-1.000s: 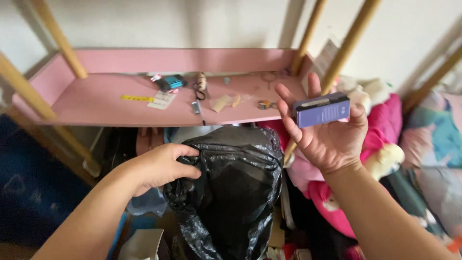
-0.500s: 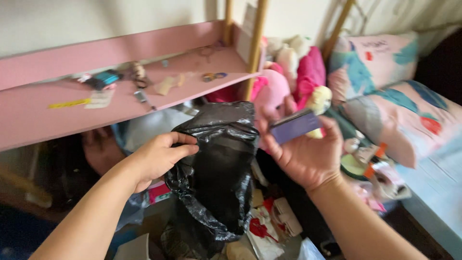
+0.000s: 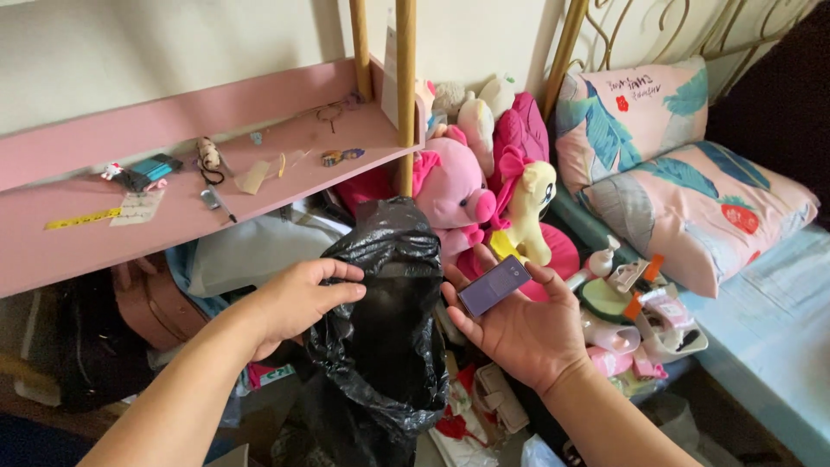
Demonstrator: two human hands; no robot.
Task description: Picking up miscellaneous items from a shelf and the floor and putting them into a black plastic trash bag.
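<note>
while the black plastic bag is pinched at its rim by the left hand, a small purple box is held in the right hand, cradled between thumb and fingers. the box is seen just right of the bag's mouth, almost touching it, its long axis tilted up to the right. both are held below the front edge of the pink shelf, beside the plush toys.

Around us: shelf, toys, pillows.
We see a pink shelf with scissors and a yellow ruler on it, a pink plush pig beside a yellow plush pony, and two leaf-print pillows on the bed.
</note>
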